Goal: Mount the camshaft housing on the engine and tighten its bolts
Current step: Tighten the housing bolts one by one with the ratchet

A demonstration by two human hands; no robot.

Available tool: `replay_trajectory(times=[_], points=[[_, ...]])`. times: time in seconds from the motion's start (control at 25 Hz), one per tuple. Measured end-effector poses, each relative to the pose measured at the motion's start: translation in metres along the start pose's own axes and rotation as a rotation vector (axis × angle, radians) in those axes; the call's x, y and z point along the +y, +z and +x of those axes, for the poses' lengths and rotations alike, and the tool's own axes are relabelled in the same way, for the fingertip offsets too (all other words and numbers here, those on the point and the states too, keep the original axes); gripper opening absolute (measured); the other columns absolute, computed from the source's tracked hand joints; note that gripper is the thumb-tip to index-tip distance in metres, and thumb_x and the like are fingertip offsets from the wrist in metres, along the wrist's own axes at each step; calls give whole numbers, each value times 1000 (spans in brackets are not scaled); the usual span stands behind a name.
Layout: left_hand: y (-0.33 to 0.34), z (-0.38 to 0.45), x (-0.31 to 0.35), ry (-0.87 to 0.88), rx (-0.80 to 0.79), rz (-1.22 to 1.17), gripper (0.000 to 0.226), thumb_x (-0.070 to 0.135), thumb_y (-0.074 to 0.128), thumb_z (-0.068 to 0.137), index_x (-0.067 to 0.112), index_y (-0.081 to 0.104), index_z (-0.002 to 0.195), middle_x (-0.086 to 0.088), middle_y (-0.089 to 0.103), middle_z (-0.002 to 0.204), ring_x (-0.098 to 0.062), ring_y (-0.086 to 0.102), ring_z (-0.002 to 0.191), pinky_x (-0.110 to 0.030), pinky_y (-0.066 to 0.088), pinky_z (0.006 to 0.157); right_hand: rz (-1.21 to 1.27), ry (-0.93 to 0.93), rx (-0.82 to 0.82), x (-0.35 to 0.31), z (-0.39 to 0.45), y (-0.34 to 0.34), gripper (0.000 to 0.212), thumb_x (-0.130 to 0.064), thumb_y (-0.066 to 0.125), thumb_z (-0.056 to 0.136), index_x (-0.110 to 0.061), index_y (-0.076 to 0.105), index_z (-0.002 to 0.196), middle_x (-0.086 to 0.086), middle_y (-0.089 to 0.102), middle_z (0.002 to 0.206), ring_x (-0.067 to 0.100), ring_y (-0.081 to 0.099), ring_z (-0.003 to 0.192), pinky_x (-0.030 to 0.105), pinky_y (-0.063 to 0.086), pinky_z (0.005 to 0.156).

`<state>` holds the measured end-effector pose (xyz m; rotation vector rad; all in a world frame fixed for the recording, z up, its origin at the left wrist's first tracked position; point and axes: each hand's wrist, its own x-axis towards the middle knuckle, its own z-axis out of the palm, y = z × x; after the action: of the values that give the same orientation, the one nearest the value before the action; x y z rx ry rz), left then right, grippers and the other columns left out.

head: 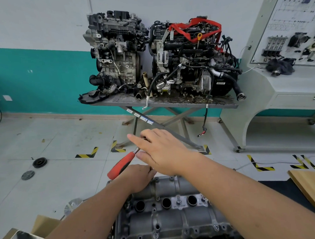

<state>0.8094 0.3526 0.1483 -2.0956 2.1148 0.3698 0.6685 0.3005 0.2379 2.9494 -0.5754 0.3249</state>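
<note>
Grey cast-metal camshaft housing (pixel 168 210) sits bottom centre; two grey assembled engines (pixel 158 55) stand side by side on the tabletop (pixel 170 102) behind it.

We saw the camshaft housing (pixel 168 210), a grey cast-metal cover, lying flat on top of the engine (pixel 141 237) at the bottom centre of the view. Three round dark holes (pixel 166 203) ran in a row across its upper face, between two long rounded humps. Small bolts (pixel 179 202) stood in it here and there, one beside the middle hole and others along the near edge. A ratchet wrench (pixel 123 164) with a red handle and a bright steel shank slanted above the housing's far left corner, its head hidden.
</note>
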Motion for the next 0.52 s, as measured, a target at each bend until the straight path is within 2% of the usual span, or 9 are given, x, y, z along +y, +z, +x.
replay_trajectory(times=[0.08, 0.16, 0.24, 0.28, 0.32, 0.4, 0.44, 0.48, 0.52], points=[[11, 11, 2, -75, 12, 10, 51, 55, 15, 103, 25, 57, 107, -2, 68, 103, -21, 52, 77, -37, 38, 68, -16, 37, 34, -3, 3, -1, 46, -44, 30, 106, -26, 47, 145, 2, 55, 118, 25, 51, 105, 37, 36, 95], [20, 15, 3, -74, 19, -8, 54, 61, 13, 100, 29, 57, 103, 2, 68, 102, -21, 54, 79, -38, 38, 70, -63, 137, 62, -8, 12, -3, 39, -43, 30, 107, -24, 59, 126, 0, 60, 105, 25, 55, 97, 37, 37, 86], [22, 15, -3, -84, 38, -40, 49, 62, 14, 100, 33, 54, 97, 3, 68, 104, -22, 60, 88, -37, 38, 70, 49, 348, 18, -15, 22, -9, 33, -38, 32, 106, -20, 58, 99, 1, 62, 89, 26, 60, 85, 37, 39, 71], [23, 16, -6, -84, 42, -47, 46, 62, 15, 99, 34, 51, 93, 3, 68, 105, -22, 61, 93, -37, 38, 70, 270, 509, -25, -16, 26, -12, 29, -34, 36, 105, -18, 54, 89, 3, 63, 82, 26, 62, 77, 35, 41, 65], [25, 16, -7, -70, 42, -22, 45, 63, 16, 99, 35, 50, 92, 3, 68, 105, -22, 62, 95, -37, 37, 70, 618, 681, -35, -17, 28, -15, 24, -27, 39, 103, -16, 52, 85, 6, 66, 75, 25, 65, 71, 35, 43, 64], [24, 15, -4, -45, 56, 10, 47, 64, 15, 99, 35, 51, 94, 1, 68, 106, -23, 63, 97, -37, 36, 71, 1443, 927, 48, -23, 28, -15, 14, -12, 42, 99, -10, 54, 91, 8, 68, 66, 24, 72, 71, 34, 50, 69], [24, 16, -3, -40, 62, 4, 46, 64, 14, 99, 35, 50, 94, 0, 68, 106, -24, 62, 95, -37, 36, 71, 1775, 968, 171, -26, 25, -11, 16, -7, 44, 99, -6, 57, 91, 8, 68, 65, 25, 73, 78, 31, 52, 72], [24, 16, -4, -35, 55, 0, 46, 63, 13, 99, 35, 48, 94, 0, 69, 106, -24, 61, 92, -37, 36, 70, 1983, 979, 314, -27, 23, -4, 23, -5, 45, 99, -5, 63, 85, 7, 69, 67, 26, 72, 85, 29, 52, 75], [24, 17, -5, -41, 44, 0, 45, 63, 13, 99, 34, 47, 93, -1, 69, 106, -24, 61, 90, -37, 37, 70, 2087, 973, 444, -29, 21, 3, 31, -4, 46, 99, -7, 67, 76, 7, 70, 69, 25, 70, 88, 28, 49, 77]])
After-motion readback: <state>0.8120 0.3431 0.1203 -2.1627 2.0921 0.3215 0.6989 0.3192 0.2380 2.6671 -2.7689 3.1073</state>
